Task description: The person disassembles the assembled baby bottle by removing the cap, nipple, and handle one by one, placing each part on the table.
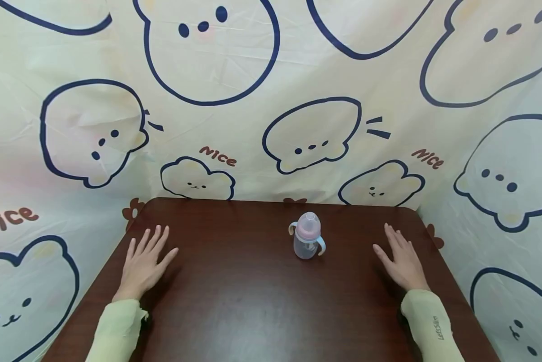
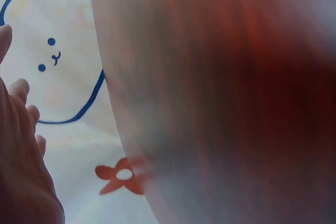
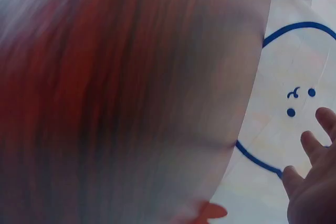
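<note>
A baby bottle [image 1: 306,244] with a pinkish cap and two light-blue side handles stands upright on the dark brown table [image 1: 252,311], toward its far side. My left hand [image 1: 142,266] is at the table's left part, fingers spread and straight, holding nothing. At the right, my right hand [image 1: 403,261] has its fingers extended and its thumb apart, also holding nothing. The bottle lies between the hands, nearer the right one, and neither touches it. Each wrist view shows part of its own hand, the left hand [image 2: 26,166] and the right hand [image 3: 315,187]; the bottle does not show there.
A pale cloth [image 1: 234,125] printed with blue-outlined cartoon animals hangs behind the table and along both sides. The table's far edge meets this cloth. Light-green sleeves [image 1: 117,329] cover both forearms.
</note>
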Motion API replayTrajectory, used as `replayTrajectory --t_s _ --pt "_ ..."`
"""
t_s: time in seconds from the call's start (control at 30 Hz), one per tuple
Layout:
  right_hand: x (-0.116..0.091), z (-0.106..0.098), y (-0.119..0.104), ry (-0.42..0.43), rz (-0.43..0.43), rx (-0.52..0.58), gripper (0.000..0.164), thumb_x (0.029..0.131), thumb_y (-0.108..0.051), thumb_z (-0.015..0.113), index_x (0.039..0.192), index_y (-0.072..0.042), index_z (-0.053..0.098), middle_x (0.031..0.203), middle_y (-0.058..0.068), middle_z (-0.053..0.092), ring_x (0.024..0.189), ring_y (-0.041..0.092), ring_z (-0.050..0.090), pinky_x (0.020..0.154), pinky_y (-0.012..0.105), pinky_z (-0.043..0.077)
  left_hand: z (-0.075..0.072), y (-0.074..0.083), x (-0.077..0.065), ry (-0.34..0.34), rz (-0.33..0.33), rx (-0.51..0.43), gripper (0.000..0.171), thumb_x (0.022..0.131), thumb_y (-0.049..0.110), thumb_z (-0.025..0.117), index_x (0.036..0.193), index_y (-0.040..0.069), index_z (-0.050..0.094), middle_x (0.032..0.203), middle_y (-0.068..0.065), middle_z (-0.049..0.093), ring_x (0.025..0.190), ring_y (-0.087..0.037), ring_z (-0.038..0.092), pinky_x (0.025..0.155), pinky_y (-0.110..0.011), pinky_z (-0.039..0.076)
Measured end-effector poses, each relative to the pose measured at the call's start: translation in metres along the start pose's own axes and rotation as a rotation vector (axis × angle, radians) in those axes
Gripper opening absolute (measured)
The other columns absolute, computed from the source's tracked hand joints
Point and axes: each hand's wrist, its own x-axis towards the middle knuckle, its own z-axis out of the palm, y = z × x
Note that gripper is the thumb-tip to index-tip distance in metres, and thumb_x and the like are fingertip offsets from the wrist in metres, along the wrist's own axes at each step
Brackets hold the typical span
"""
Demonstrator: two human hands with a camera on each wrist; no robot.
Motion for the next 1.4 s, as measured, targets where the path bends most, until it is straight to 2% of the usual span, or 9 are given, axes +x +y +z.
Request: replayTrajectory --t_s 0.2,0.4,0.5,0.63,0.8,0.93,1.07,1.2,1.4 --pt "0.012 0.012 -0.023 -0.094 0.039 0.094 0.083 0.105 -0.061 0.044 0.168 -0.026 0.003 0.170 0.023 0.020 0.153 0.052 0.021 0.120 0.074 0.015 0.004 0.022 0.026 -0.022 0.036 -0.002 0.081 0.104 0.065 0.041 0.167 0.021 0.015 0.172 -0.017 0.017 0.161 -0.040 0.005 0.127 -0.061 -0.009" --pt "0.026 0.031 -0.056 -0.193 0.079 0.264 0.084 0.102 -0.069 0.042 0.166 -0.037 -0.003 0.171 0.014 0.023 0.154 0.047 0.023 0.115 0.077 0.022 0.015 0.066 0.056 -0.064 0.121 -0.017 0.077 0.105 0.059 0.045 0.167 0.024 0.016 0.174 -0.010 0.017 0.160 -0.038 0.013 0.127 -0.062 0.005" --pt "0.034 0.040 -0.075 -0.236 0.066 0.351 0.089 0.099 -0.069 0.051 0.164 -0.044 -0.004 0.171 0.011 0.026 0.156 0.044 0.024 0.117 0.076 0.022 0.021 0.095 0.068 -0.087 0.170 -0.062 0.076 0.105 0.061 0.042 0.167 0.026 0.016 0.174 -0.006 0.016 0.160 -0.036 0.016 0.128 -0.061 0.008" --pt "0.042 0.054 -0.098 -0.241 0.022 0.441 0.104 0.091 -0.054 0.074 0.163 -0.048 -0.001 0.169 0.009 0.031 0.155 0.040 0.029 0.118 0.073 0.026 0.026 0.136 0.078 -0.120 0.248 -0.163 0.071 0.107 0.061 0.037 0.167 0.029 0.016 0.174 0.000 0.016 0.160 -0.031 0.019 0.128 -0.059 0.016" --pt "0.049 0.070 -0.122 -0.239 -0.018 0.504 0.114 0.082 -0.042 0.089 0.165 -0.043 0.010 0.166 0.006 0.036 0.154 0.036 0.033 0.119 0.072 0.026 0.027 0.186 0.089 -0.139 0.363 -0.239 0.065 0.109 0.057 0.036 0.166 0.032 0.016 0.174 0.004 0.018 0.160 -0.025 0.020 0.127 -0.055 0.023" --pt "0.052 0.079 -0.132 -0.264 -0.017 0.570 0.115 0.079 -0.039 0.092 0.165 -0.033 0.016 0.163 0.007 0.038 0.150 0.036 0.037 0.120 0.070 0.025 0.028 0.221 0.095 -0.140 0.449 -0.242 0.065 0.109 0.056 0.037 0.166 0.034 0.015 0.173 0.006 0.019 0.160 -0.023 0.022 0.127 -0.053 0.024" --pt "0.053 0.084 -0.137 -0.264 0.000 0.624 0.110 0.078 -0.033 0.093 0.162 -0.025 0.023 0.157 0.008 0.043 0.145 0.035 0.042 0.121 0.067 0.026 0.027 0.251 0.099 -0.150 0.512 -0.253 0.067 0.107 0.053 0.045 0.166 0.037 0.016 0.173 0.009 0.020 0.159 -0.022 0.025 0.126 -0.053 0.026" --pt "0.055 0.088 -0.135 -0.257 0.001 0.633 0.101 0.080 -0.030 0.092 0.158 -0.022 0.029 0.154 0.009 0.046 0.142 0.035 0.045 0.121 0.066 0.029 0.028 0.274 0.102 -0.158 0.565 -0.269 0.068 0.106 0.047 0.054 0.165 0.039 0.021 0.172 0.009 0.023 0.157 -0.023 0.029 0.124 -0.055 0.030" --pt "0.056 0.094 -0.133 -0.284 -0.005 0.628 0.093 0.083 -0.032 0.089 0.156 -0.019 0.034 0.153 0.011 0.049 0.137 0.035 0.050 0.116 0.063 0.038 0.034 0.297 0.104 -0.184 0.602 -0.323 0.066 0.104 0.043 0.059 0.163 0.039 0.029 0.170 0.008 0.030 0.154 -0.023 0.035 0.121 -0.055 0.036"
